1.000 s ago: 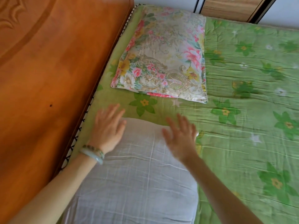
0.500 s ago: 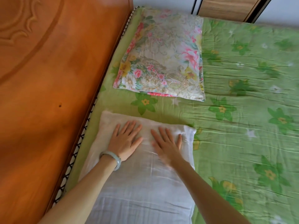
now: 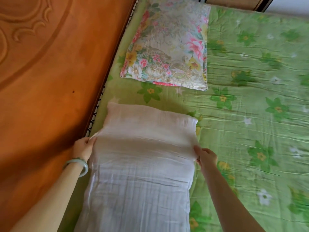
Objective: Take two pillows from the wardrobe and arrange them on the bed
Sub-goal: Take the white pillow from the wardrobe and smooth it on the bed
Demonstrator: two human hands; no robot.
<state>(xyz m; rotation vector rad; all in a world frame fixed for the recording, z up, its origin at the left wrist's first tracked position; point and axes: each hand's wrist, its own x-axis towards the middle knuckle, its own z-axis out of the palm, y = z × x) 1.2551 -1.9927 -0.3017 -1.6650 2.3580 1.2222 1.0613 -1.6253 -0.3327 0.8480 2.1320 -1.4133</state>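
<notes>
A white pillow (image 3: 142,164) lies on the green flowered bedsheet (image 3: 250,131), close to the wooden headboard. My left hand (image 3: 83,147), with a pale green bangle on the wrist, pinches the pillow's left edge. My right hand (image 3: 206,156) grips the pillow's right edge. Both hands sit about a third of the way down from its far end. A floral pillow (image 3: 168,46) lies flat farther along the bed, apart from the white one, also beside the headboard.
The orange carved wooden headboard (image 3: 50,81) fills the left side. A narrow gap with a dark zigzag trim (image 3: 98,113) runs between headboard and mattress. A wooden cabinet (image 3: 234,1) stands past the far edge of the bed.
My hands were pressing flat on top of the white pillow; now they have moved out to its two side edges and hold them. The view has pulled back slightly.
</notes>
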